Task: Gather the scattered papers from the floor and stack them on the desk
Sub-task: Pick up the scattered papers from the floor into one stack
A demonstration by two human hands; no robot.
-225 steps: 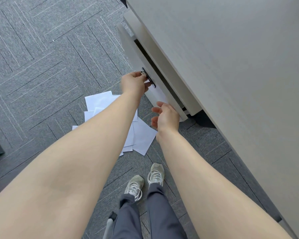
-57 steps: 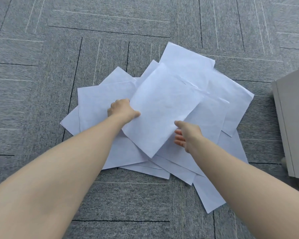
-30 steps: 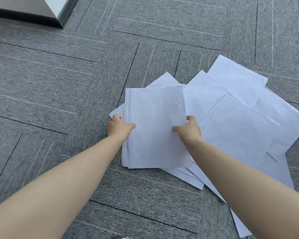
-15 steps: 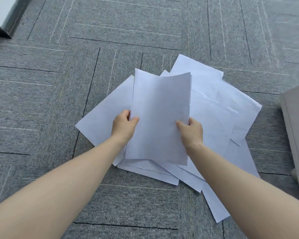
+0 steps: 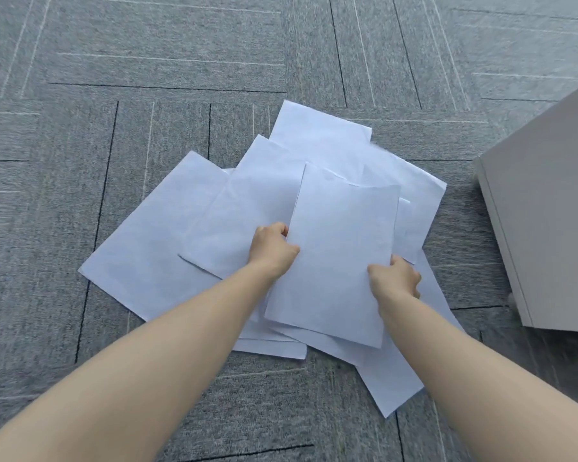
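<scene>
The papers [image 5: 339,258] I picked up make a small bunch in both my hands now, held just above the pile on the floor. Half a second ago the bunch was more to the left and stood up straighter. Now it has slid to the right and leans flat over the pile. My left hand [image 5: 271,250] is closed on its left edge. My right hand [image 5: 394,280] is closed on its right edge, lower down.

Many loose sheets [image 5: 167,241] lie under it, spread every which way on the gray carpet [image 5: 114,55]. One big sheet sticks out to the left. One long sheet pokes out near my right arm.

The desk cabinet [image 5: 548,211] stands to the right, near the pile. I can't see the desk top. I think I have only begun. Most sheets are on the floor, and nothing is stacked up there yet.
</scene>
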